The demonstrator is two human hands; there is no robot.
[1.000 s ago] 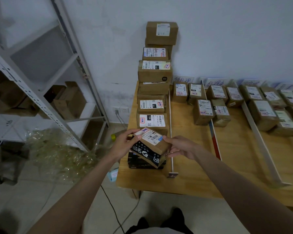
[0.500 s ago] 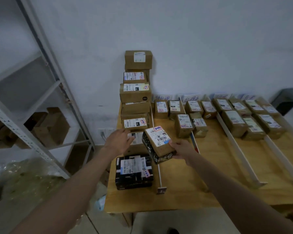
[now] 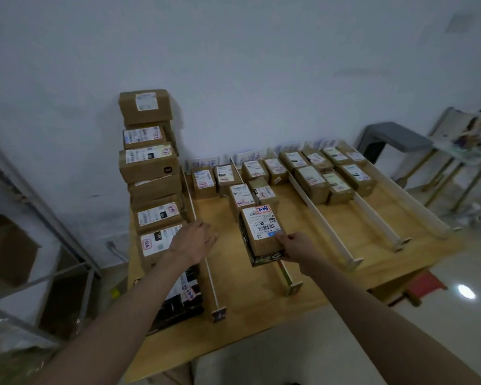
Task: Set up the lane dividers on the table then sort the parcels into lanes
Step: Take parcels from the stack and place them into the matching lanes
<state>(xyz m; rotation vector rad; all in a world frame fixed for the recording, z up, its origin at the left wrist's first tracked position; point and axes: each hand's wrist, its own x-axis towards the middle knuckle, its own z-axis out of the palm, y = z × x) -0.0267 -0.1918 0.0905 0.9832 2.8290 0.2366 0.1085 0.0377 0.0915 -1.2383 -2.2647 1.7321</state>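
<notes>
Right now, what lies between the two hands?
In the head view, bare tabletop of the first lane lies between the left hand and the right hand, which grips the parcel. The first divider runs under the left hand.

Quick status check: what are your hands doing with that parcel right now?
Right hand grips labelled parcel above a lane divider. Left hand open, holding nothing. Sorted parcels sit just behind.

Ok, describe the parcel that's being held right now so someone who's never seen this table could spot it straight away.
Start at the tall stack of boxes at the wooden table's left end, then move right past the first white divider. The parcel is there, gripped at its near corner by the right hand. Unlike the plain brown boxes behind it, its sides are black and printed.
</notes>
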